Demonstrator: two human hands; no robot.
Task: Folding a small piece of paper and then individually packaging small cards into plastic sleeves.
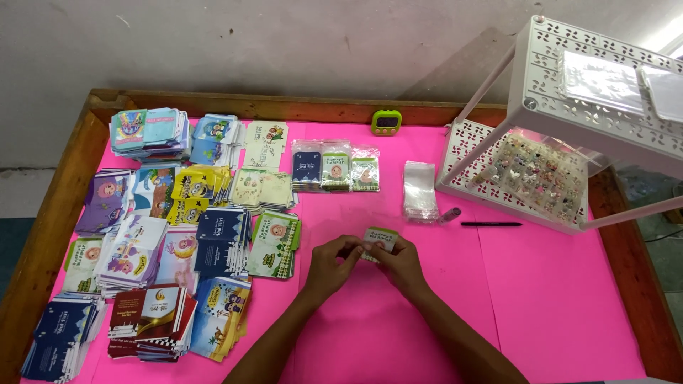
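Out beyond our hands and to their left, the pink table [541, 299] carries many stacks of printed card packets [153, 242], spread over that whole side. To the right and further away stands a white perforated rack [594, 78] with a tray of small trinkets [541, 174] on its lower shelf. Just past our fingertips lie a pile of clear plastic sleeves [420, 190] and a black pen [491, 224], with three already sleeved packets [336, 167] a little further off and a small green timer [386, 122] at the table's far edge.

Between our hands is the small green-and-white card packet [380, 239], held just above the table. We judge it very light, thin and bendable, probably smooth enough to slip, so it wants holding by its edges or corners rather than squeezing flat.

Our left hand [333, 262] has its fingers curled together, pinching the packet's near-left edge. Our right hand [404, 263] does the same on the right side, thumb and fingertips closed on the packet.
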